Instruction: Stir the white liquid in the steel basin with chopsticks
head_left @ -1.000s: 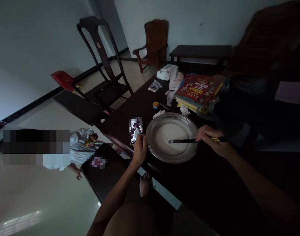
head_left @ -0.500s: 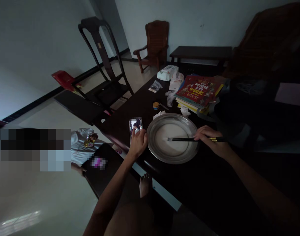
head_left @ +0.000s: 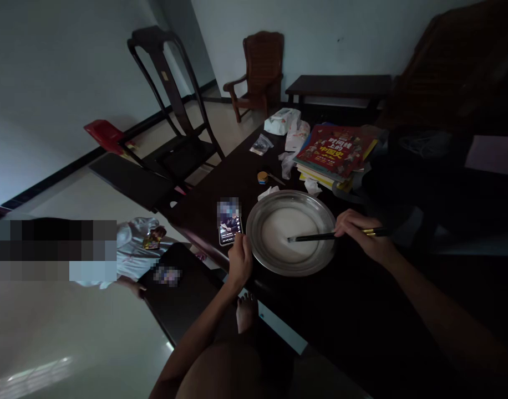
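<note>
A round metal pan with a thin white layer inside sits on the dark table. My right hand grips a pair of dark chopsticks, whose tips rest in the white layer near the pan's middle. My left hand rests at the table's near edge, its fingers curled, touching the lower end of a lit phone that lies flat just left of the pan.
Behind the pan are a small orange tape roll, crumpled tissue, a stack of books and a tissue pack. A dark chair stands left of the table. A person in white is low at the left.
My left hand slid up over the phone's screen and then drew back to its lower end. The chopsticks' tips shifted slightly in the pan.
</note>
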Tool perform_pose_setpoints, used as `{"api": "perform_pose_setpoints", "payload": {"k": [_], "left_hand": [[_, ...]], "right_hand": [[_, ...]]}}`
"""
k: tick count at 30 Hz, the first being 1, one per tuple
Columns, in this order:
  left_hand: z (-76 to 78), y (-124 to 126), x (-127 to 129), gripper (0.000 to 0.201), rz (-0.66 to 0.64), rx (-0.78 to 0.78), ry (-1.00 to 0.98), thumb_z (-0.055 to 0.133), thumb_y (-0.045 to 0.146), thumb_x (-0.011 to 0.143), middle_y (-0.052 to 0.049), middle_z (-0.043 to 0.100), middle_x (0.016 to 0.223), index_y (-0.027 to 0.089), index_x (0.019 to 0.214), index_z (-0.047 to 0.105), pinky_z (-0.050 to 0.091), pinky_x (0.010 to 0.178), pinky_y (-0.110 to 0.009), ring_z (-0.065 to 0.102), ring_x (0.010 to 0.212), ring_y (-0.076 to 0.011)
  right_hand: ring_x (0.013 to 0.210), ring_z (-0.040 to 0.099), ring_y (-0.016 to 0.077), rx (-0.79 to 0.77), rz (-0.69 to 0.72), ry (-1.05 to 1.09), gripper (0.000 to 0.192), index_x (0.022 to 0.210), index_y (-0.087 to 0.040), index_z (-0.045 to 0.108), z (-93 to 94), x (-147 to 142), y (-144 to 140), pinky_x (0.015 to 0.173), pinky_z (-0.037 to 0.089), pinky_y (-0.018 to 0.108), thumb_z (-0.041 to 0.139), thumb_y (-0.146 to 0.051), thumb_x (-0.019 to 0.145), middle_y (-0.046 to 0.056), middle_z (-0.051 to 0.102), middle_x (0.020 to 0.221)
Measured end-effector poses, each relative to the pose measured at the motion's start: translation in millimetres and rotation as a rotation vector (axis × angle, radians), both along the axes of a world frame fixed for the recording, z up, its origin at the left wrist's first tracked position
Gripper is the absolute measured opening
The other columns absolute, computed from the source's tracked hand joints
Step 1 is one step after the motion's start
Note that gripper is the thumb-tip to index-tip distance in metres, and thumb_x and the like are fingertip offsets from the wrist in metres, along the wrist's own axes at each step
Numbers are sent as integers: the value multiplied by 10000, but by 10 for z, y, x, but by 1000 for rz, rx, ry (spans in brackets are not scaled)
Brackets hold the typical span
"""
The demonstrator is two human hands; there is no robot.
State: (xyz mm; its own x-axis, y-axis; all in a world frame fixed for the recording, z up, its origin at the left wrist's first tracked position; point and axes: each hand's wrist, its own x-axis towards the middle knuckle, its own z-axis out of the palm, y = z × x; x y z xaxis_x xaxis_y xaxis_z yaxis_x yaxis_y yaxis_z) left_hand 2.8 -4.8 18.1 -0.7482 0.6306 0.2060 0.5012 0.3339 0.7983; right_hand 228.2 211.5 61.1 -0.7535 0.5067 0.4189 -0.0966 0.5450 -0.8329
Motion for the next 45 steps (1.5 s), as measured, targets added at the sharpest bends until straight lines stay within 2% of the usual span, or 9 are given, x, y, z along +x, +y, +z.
{"api": "perform_pose_setpoints", "payload": {"k": [3,8,15,19,26,29,34,39,45], "left_hand": [[-41,2,24,306,13,45,-37,321,436,964,48,426,594,227,757,402,347,564,-258,425,549,-123],[-108,30,34,399,40,119,-145,328,541,967,28,464,669,217,756,429,389,623,-257,444,638,-125],[-203,37,22,494,17,169,-234,340,641,941,-6,527,728,204,786,510,446,717,-283,509,731,-155],[-198,-8,36,465,-23,195,-203,341,590,966,-47,632,941,183,1008,561,469,850,-307,588,898,-176],[-183,-27,51,608,-116,159,-252,285,580,985,-125,589,1373,154,1341,532,351,1137,-396,503,1329,-246],[-189,-30,46,624,-144,156,-246,283,583,985,-125,581,1395,153,1363,531,354,1142,-393,508,1334,-246],[-187,-30,39,629,-154,161,-234,280,588,985,-119,607,1366,153,1359,537,390,1116,-383,537,1307,-242],[-169,-36,44,627,-144,149,-235,292,590,982,-119,612,1359,156,1359,540,394,1109,-382,547,1294,-245],[-173,-33,40,635,-127,148,-243,303,600,974,-122,600,1374,153,1356,542,374,1128,-388,519,1325,-250]], "right_hand": [[815,628,182,27,74,-25,243,767,-250,718,-15,-23,-34,789,473,350,559,-262,951,21,689,780],[838,631,185,1,-21,-18,255,762,-249,717,-37,-22,-5,795,481,349,551,-263,955,27,689,811],[868,651,199,27,15,-31,210,788,-250,737,-54,-34,-8,825,495,364,590,-289,933,37,713,851],[818,644,200,-9,-88,-3,300,735,-244,722,-57,-2,37,770,498,357,539,-325,957,42,685,795],[862,656,194,26,24,-49,211,781,-252,736,-34,-14,-16,818,497,350,593,-295,929,33,714,856],[820,646,185,4,-44,-8,277,742,-248,721,-18,4,3,785,495,343,549,-294,953,30,688,800],[849,654,187,14,73,-60,246,770,-252,728,8,11,-20,806,495,343,561,-281,948,24,701,818],[826,642,188,0,-43,-26,278,744,-245,720,-3,21,6,784,494,346,550,-316,953,32,686,806],[863,658,210,36,34,-73,253,768,-253,728,10,-1,-14,831,491,388,574,-361,938,38,719,833]]}}
